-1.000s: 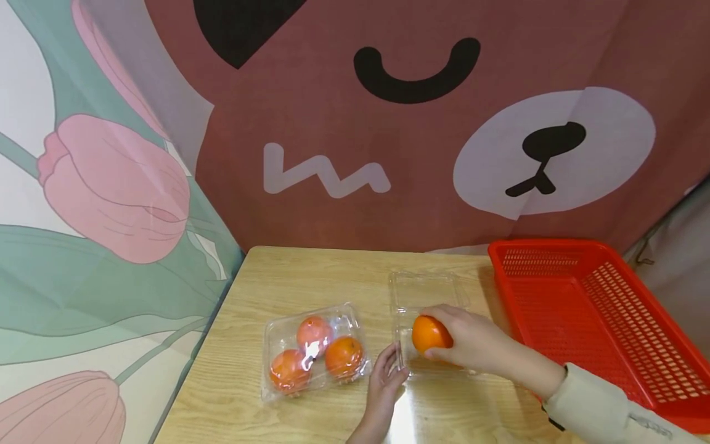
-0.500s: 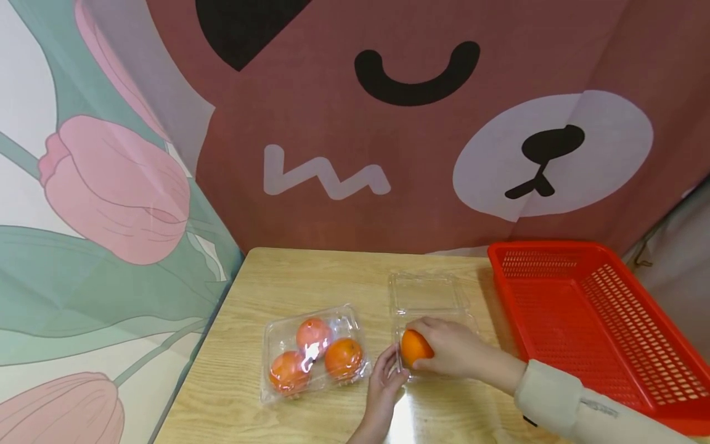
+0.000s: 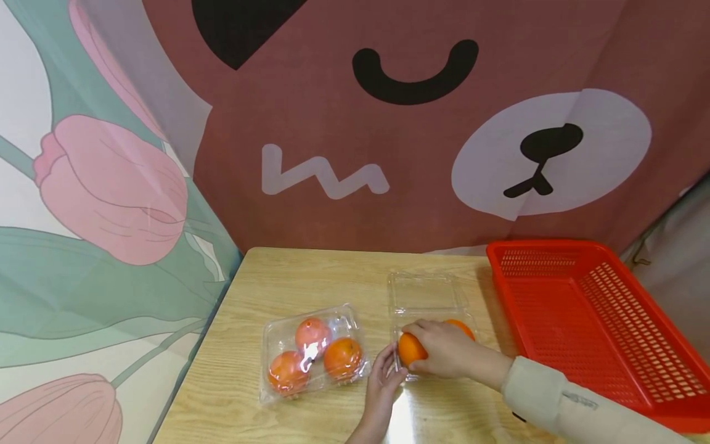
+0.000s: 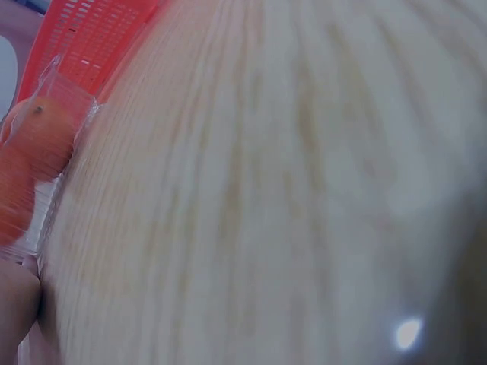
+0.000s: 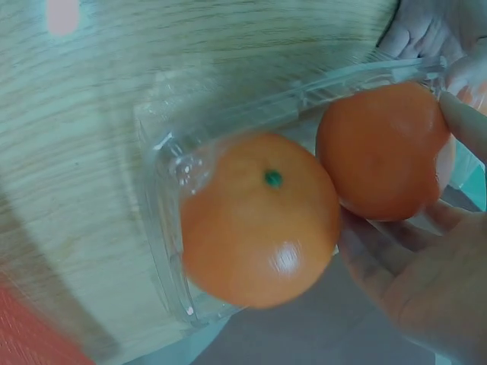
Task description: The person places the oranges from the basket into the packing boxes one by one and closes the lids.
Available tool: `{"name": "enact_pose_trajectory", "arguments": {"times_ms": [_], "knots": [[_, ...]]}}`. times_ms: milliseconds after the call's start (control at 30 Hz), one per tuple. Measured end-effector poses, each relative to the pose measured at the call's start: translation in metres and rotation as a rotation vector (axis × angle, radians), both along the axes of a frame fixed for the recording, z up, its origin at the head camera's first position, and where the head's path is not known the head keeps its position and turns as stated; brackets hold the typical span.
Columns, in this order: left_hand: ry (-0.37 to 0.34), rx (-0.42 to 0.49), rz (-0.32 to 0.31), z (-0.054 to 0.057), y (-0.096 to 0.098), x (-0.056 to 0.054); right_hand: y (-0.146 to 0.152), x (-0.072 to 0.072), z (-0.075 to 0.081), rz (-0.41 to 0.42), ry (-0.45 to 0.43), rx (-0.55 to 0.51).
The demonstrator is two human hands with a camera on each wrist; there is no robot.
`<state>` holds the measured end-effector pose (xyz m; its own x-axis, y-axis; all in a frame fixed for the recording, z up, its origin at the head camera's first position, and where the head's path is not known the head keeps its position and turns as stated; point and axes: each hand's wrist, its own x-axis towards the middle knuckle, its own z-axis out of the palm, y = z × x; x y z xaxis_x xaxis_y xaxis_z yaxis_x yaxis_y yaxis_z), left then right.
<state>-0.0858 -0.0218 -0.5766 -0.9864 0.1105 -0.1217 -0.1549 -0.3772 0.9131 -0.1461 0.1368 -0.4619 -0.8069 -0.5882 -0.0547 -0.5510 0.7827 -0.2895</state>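
My right hand [image 3: 445,350] holds an orange [image 3: 412,349] at the left side of an open clear plastic clamshell box [image 3: 424,291], thumb and fingers around the fruit. A second orange [image 5: 262,220], with a green stem spot, sits in the other half of the same box, partly hidden behind my right hand in the head view. My left hand [image 3: 383,382] grips the box's near left corner with thumb and fingers, and in the right wrist view the curled fingers [image 5: 415,34] show beside that corner.
Left of my hands lies a closed clear clamshell box [image 3: 272,336] with three oranges inside. A large red plastic basket [image 3: 571,308] stands along the right. A printed bear curtain [image 3: 310,228] hangs behind the wooden table [image 3: 222,370].
My right hand has moved left with the orange inside the open box, and the second orange now shows behind it. My left hand has stayed at the box's corner.
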Motion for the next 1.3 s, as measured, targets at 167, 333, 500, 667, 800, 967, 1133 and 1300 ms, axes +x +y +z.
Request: {"name": "enact_pose_trajectory", "arguments": {"times_ms": [167,333,500,667,800,967,1133,1300], "knots": [[0.007,0.003,-0.004,0.000,0.000,0.001,-0.002,0.000,-0.006,0.031,0.011,0.041],[0.008,-0.005,-0.007,0.000,0.000,0.001,-0.003,0.000,-0.006,0.027,0.016,0.036],[0.003,-0.001,-0.020,0.001,-0.001,0.001,-0.003,0.000,-0.005,0.027,0.009,0.033],[0.014,0.017,-0.014,0.003,-0.001,0.001,-0.002,-0.001,-0.003,0.039,-0.004,0.031],[0.032,0.029,-0.011,0.003,-0.001,0.001,-0.002,-0.003,0.004,0.031,-0.029,0.007],[0.013,0.012,-0.012,0.001,-0.001,0.001,-0.003,-0.008,0.016,0.013,-0.001,0.004],[0.012,0.004,-0.015,0.001,-0.001,0.000,0.000,-0.015,0.024,0.003,0.041,0.004],[0.021,0.001,-0.010,0.000,0.000,0.000,0.003,-0.025,0.025,-0.026,0.059,0.003]]}}
